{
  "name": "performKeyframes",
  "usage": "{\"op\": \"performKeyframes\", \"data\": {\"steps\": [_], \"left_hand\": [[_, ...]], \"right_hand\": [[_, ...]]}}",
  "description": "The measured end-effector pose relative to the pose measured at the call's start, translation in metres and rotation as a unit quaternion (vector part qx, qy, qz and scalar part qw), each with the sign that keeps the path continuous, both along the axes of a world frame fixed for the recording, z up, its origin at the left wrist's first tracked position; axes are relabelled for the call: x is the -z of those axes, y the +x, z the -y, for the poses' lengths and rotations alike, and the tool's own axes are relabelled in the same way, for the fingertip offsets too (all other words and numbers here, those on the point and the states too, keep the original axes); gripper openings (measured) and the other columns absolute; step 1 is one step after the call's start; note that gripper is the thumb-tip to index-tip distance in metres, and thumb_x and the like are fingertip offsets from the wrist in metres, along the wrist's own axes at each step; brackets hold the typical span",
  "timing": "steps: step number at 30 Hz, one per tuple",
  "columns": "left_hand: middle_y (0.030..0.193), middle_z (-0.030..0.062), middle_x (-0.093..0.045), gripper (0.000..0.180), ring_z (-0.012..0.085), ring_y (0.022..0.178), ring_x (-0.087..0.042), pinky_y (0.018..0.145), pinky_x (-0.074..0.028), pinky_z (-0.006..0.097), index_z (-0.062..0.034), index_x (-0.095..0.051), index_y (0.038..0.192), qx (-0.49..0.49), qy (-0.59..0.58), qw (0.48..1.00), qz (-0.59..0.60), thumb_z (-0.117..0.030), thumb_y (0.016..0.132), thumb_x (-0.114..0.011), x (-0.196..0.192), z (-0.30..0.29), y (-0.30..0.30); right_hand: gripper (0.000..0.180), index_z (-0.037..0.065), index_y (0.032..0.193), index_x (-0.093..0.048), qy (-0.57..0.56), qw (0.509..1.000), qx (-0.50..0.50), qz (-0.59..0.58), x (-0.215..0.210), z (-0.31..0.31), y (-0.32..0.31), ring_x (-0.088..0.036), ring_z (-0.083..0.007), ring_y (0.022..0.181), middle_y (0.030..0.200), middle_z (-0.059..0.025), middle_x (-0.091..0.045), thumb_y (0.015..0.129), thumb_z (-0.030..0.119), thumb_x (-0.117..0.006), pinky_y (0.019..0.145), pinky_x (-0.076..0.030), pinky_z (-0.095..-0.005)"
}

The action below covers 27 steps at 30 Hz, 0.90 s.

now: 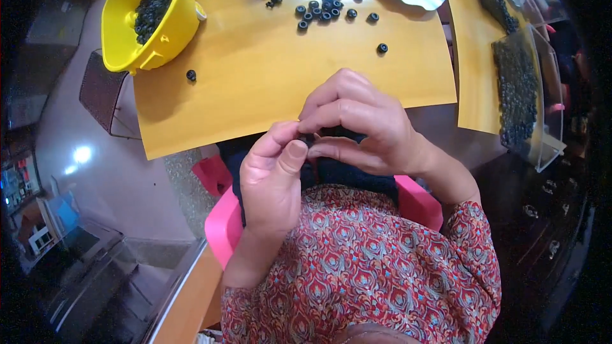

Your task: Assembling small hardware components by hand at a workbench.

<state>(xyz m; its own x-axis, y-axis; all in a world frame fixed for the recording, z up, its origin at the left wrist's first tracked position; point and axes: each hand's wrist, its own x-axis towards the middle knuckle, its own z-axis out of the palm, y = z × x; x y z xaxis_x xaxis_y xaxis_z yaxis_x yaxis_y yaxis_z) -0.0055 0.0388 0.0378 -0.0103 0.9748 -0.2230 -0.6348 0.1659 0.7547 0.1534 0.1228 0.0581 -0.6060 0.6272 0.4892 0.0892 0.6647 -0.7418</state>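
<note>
My left hand (pixel 274 172) and my right hand (pixel 366 124) meet fingertip to fingertip just off the near edge of the yellow-brown table (pixel 248 83). Both are closed in a pinch. A bit of something dark shows between the tips, mostly covered by the fingers, so I cannot tell its kind. Beyond my hands lies a loose group of small black ring-shaped parts (pixel 326 16). One black part (pixel 191 75) sits apart on the left, and another (pixel 382 48) on the right.
A yellow tub (pixel 115 38) with black parts inside stands at the table's left. A white wavy-edged dish (pixel 433 0) at the far right holds small clear bluish pieces. Further right, a clear container (pixel 545 108) holds many dark parts. Pink chair arms (pixel 223 229) flank me.
</note>
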Motion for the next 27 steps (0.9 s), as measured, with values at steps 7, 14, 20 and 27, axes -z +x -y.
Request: {"op": "performKeyframes", "data": {"steps": [7, 14, 20, 27], "left_hand": [[0.109, 0.0078, -0.06, 0.032, 0.0166, 0.105, -0.054, 0.096, -0.039, 0.031, 0.004, -0.059, 0.114, 0.03, 0.01, 0.998, 0.061, -0.012, 0.087, -0.065, -0.002, 0.006, 0.0], [0.115, 0.011, -0.061, 0.038, 0.0208, 0.11, -0.055, 0.098, -0.042, 0.036, 0.0033, -0.056, 0.118, 0.044, 0.015, 0.999, 0.02, -0.018, 0.088, -0.064, 0.007, 0.008, -0.008], [0.109, 0.007, -0.058, 0.025, 0.0159, 0.104, -0.054, 0.095, -0.041, 0.03, 0.0019, -0.062, 0.108, 0.041, -0.008, 0.999, 0.026, -0.011, 0.087, -0.065, -0.001, 0.006, -0.006], [0.106, 0.0095, -0.057, 0.024, 0.0175, 0.098, -0.055, 0.088, -0.043, 0.028, 0.0033, -0.061, 0.102, -0.011, 0.109, 0.972, -0.209, 0.0, 0.08, -0.07, -0.003, 0.007, -0.01]], "right_hand": [[0.029, 0.002, 0.104, -0.067, -0.135, 0.987, -0.05, -0.069, 0.012, 0.008, 0.004, -0.06, -0.0208, 0.083, 0.093, -0.0097, -0.062, 0.075, 0.005, -0.074, 0.073, -0.048, -0.0309], [0.03, 0.002, 0.102, -0.069, -0.068, 0.997, -0.04, -0.026, 0.009, 0.009, 0.002, -0.061, -0.0211, 0.084, 0.094, -0.0093, -0.063, 0.073, 0.005, -0.074, 0.071, -0.049, -0.0299], [0.03, 0.003, 0.101, -0.069, -0.047, 0.996, -0.032, -0.062, 0.017, 0.009, -0.001, -0.06, -0.0229, 0.083, 0.094, -0.0101, -0.062, 0.072, 0.005, -0.074, 0.07, -0.049, -0.0305], [0.03, 0.0, 0.105, -0.066, -0.14, 0.984, -0.054, -0.101, 0.022, 0.013, 0.0, -0.062, -0.0248, 0.087, 0.096, -0.0145, -0.063, 0.076, 0.004, -0.072, 0.075, -0.048, -0.032]]}}
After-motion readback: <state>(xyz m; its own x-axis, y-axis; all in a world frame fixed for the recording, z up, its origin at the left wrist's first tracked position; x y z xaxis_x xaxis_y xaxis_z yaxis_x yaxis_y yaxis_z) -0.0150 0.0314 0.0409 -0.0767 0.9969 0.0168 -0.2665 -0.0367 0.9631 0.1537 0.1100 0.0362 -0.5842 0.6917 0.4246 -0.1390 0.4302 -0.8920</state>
